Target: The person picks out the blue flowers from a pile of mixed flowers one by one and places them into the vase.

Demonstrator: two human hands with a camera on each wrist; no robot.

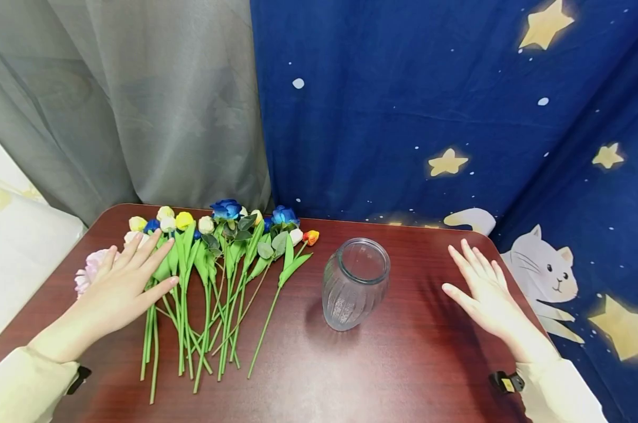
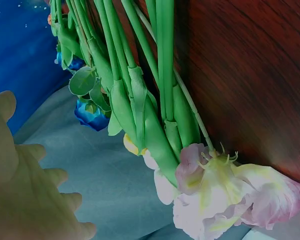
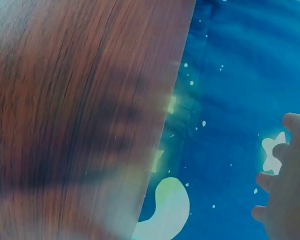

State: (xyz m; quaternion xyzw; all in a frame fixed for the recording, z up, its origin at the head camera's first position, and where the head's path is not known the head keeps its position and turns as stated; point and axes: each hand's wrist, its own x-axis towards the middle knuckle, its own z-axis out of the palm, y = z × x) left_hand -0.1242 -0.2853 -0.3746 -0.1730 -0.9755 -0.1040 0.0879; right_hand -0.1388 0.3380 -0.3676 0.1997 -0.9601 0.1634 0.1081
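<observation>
With fingers spread, my left hand [image 1: 131, 285] hovers above the left end of a bunch of artificial flowers, holding nothing. The flowers lie with green stems [image 1: 184, 329] toward me and blooms at the back: white and yellow tulips [image 1: 184, 221], blue roses [image 1: 226, 209], an orange tulip [image 1: 311, 237]. A pale pink flower [image 2: 215, 195] shows large in the left wrist view; in the head view my hand partly covers it. A ribbed clear glass vase [image 1: 356, 285] stands upright right of the flowers. My right hand [image 1: 485, 291], fingers straight, is over the table's right side, apart from the vase.
The dark red wooden table [image 1: 298, 382] has rounded back corners. A grey curtain [image 1: 187, 106] and a blue star-patterned curtain [image 1: 361, 117] hang close behind its back edge. A white surface [image 1: 17, 252] lies beyond the left edge.
</observation>
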